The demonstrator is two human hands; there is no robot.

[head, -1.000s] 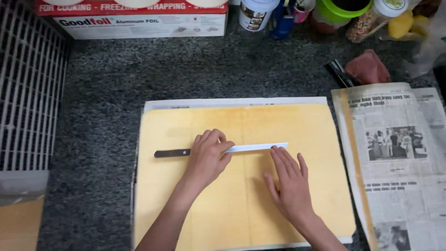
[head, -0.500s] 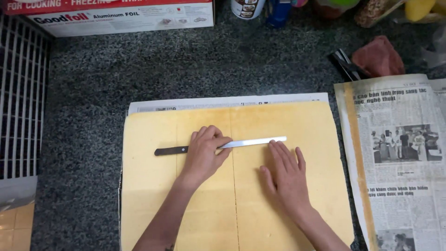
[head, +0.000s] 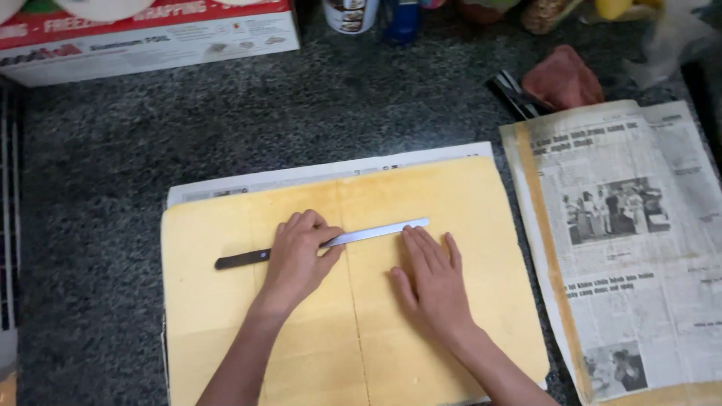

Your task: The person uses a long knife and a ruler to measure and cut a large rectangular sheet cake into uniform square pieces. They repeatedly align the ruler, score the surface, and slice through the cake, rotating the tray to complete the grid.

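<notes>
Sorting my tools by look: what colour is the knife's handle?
Black, on the knife handle left of the left hand; the head view shows it.

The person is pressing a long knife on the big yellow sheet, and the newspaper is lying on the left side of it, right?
Not quite. The newspaper lies to the right of the yellow sheet, as the head view shows. The rest holds: the left hand presses the long knife onto the sheet, with the right hand flat beside it.
</notes>
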